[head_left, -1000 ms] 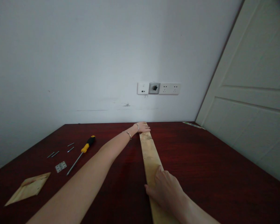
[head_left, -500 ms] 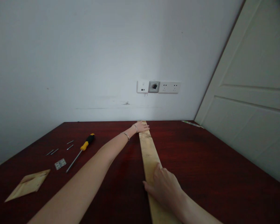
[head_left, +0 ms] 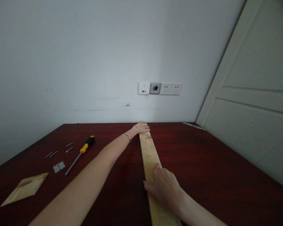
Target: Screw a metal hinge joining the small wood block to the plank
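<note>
A long, narrow wooden board [head_left: 150, 154] lies flat on the dark red tabletop, running from near me to the wall. Across its far end rests my left hand [head_left: 143, 127], palm down, with the fingers stretched out over the right edge. My right hand [head_left: 163, 185] grips the nearer part of the board, its thumb at the left edge and the other fingers bent over the right side. Part of the board is hidden under both hands.
On the left lie a yellow and black screwdriver [head_left: 84, 148], a metal hinge [head_left: 59, 167], several screws [head_left: 53, 154] and a flat wooden piece [head_left: 25, 188]. Wall sockets [head_left: 171, 88] sit above the table's back edge. A white door [head_left: 254, 103] stands at the right, near a thin strip [head_left: 194, 126].
The view has shifted slightly, so the table items appear a little further left and lower. Both hands keep their places on the board.
</note>
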